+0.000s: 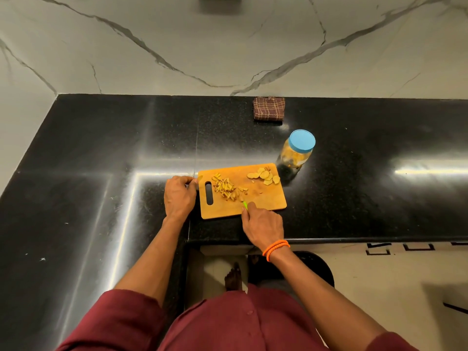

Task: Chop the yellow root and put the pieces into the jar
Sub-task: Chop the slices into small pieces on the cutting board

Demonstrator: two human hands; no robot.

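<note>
Looking down from the head camera, I have the wooden cutting board (263, 198) at the centre of the black counter (101, 198). My left hand (179, 196) sits at the board's nine o'clock edge, fingers curled against the end by the handle slot, steadying it. My right hand (263, 225) is at the board's six o'clock edge, fingers clamped round a knife with a green handle (245, 205); only a sliver of green shows, and I cannot make out the blade.

The yellow root lies in two lots: thin chopped strips (226, 188) left of centre, and round slices (264, 175) at about one o'clock on the board, not yet cut down. I judge both to be light, stiff and brittle, small enough to scatter or skid on the wood, probably a bit damp and staining. The slices want pinning flat with fingertips from above; the strips are better gathered against the blade or scooped by the pinch than picked singly.

The jar (298, 153) stands just off the board's far right corner, at about one o'clock, with its blue lid (302, 141) on and some yellow contents inside. It looks clear and smooth, so I would grip it round the body when unscrewing. A folded checked cloth (269, 108) lies at twelve o'clock, well apart.

No brand, label or legible writing shows on the jar, board or knife.
</note>
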